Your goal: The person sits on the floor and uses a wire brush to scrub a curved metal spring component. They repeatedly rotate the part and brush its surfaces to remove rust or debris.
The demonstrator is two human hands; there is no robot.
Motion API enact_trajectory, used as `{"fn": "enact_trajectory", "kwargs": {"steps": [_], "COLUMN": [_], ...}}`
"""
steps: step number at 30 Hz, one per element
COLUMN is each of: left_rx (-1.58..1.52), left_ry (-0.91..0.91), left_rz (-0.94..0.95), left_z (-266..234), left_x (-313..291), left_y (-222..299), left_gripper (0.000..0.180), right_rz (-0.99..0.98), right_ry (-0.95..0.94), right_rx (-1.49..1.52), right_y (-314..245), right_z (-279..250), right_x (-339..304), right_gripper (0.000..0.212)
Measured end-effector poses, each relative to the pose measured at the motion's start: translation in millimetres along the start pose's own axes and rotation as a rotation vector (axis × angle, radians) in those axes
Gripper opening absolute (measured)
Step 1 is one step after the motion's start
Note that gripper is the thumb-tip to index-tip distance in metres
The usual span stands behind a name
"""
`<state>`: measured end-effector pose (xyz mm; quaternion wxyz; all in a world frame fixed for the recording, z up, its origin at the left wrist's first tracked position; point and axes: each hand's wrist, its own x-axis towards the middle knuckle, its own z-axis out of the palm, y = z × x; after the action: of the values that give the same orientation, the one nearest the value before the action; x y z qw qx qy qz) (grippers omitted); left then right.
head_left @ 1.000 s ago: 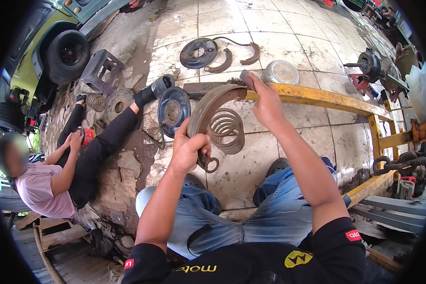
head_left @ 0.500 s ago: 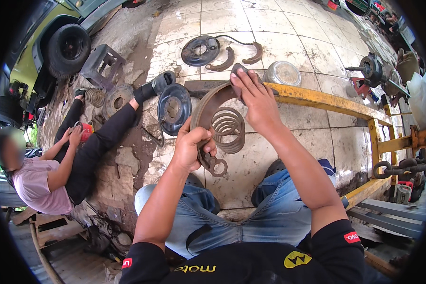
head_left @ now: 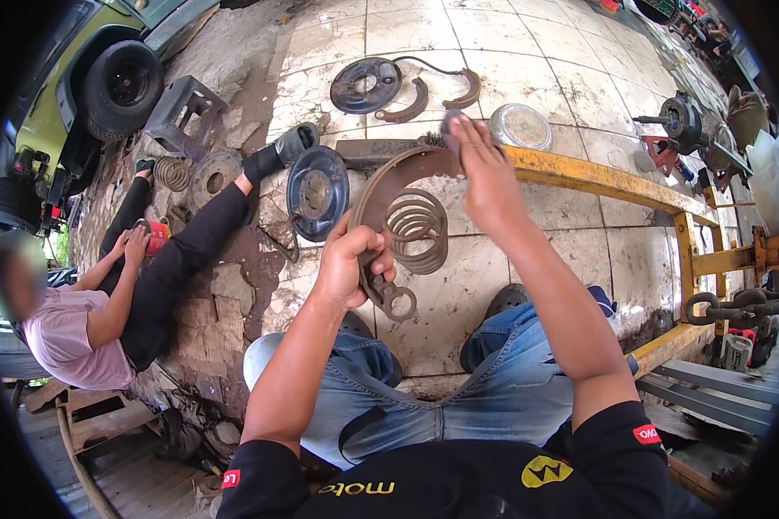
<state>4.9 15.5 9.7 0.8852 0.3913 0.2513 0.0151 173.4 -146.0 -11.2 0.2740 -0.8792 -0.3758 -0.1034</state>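
Note:
My left hand is closed around the lower part of a large curved brake shoe, just above the round eye at its end. Against the shoe's far end, my right hand presses a dark flat pad with fingers laid along it; the thumb is hidden. A rusty coil spring shows inside the shoe's curve. To the left lies a dark backing plate. Farther off are another backing plate with a cable and two smaller brake shoes.
A yellow metal frame runs across the right side, beside a round metal cover. At left a seated person holds a red can, one leg stretched toward the plates. A plastic stool stands near a vehicle wheel.
My right hand and the dark pad have shifted slightly right, off toward the shoe's far tip. A bristly dark piece behind the shoe is now uncovered. My left hand keeps its hold.

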Motion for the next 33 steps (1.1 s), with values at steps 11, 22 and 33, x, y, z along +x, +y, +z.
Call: {"fn": "enact_trajectory", "kwargs": {"steps": [11, 22, 33], "left_rx": [-0.015, 0.003, -0.058], "left_ry": [-0.003, 0.015, 0.02], "left_rz": [-0.037, -0.043, -0.162], "left_z": [1, 2, 11], "left_x": [1, 3, 4], "left_y": [-1, -2, -3], "left_gripper": [0.023, 0.015, 0.043], "right_rz": [-0.064, -0.144, -0.398], "right_ry": [-0.056, 0.001, -0.07], "right_rx": [-0.069, -0.001, -0.057], "right_y": [-12, -18, -28], "right_z": [-3, 8, 12], "right_x": [-3, -6, -14], "right_gripper": [0.075, 0.076, 0.074]}}
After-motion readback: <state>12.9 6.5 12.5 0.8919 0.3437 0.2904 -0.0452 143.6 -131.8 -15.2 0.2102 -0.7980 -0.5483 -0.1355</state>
